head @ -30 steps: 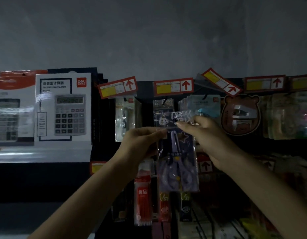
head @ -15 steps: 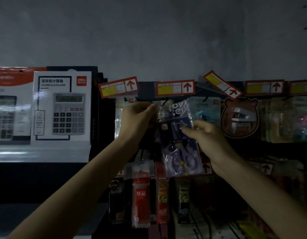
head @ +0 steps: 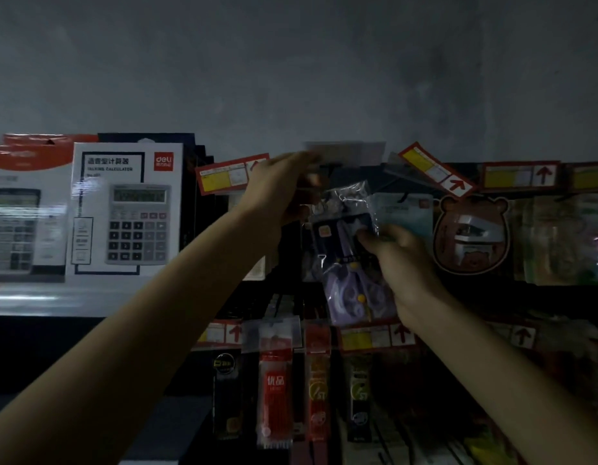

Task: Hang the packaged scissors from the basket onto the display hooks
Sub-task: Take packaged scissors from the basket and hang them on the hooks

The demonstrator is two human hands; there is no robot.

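Centre frame, the packaged scissors (head: 349, 253) sit tilted in the right hand (head: 403, 263), pinched at mid-edge — likely light, with a crinkly, slippery sleeve best held near its top hole. The left hand (head: 279, 186) touches a blurred price flap (head: 344, 151) — grip unclear.

This was a stationery shop, seen at a dim display rack under a bare grey wall (head: 291, 62). Yellow-and-white price tags (head: 230, 174) with red arrows ran along the rack in rows, one above the goods and another lower down (head: 374, 337). Boxed desk calculators (head: 126, 209) stood side by side on a shelf at the left. Goods hung in retail packs: packaged scissors (head: 344, 290) in a clear bag, a bear-shaped card (head: 470, 233), and slim packs of pen refills (head: 275, 387) in the row below.
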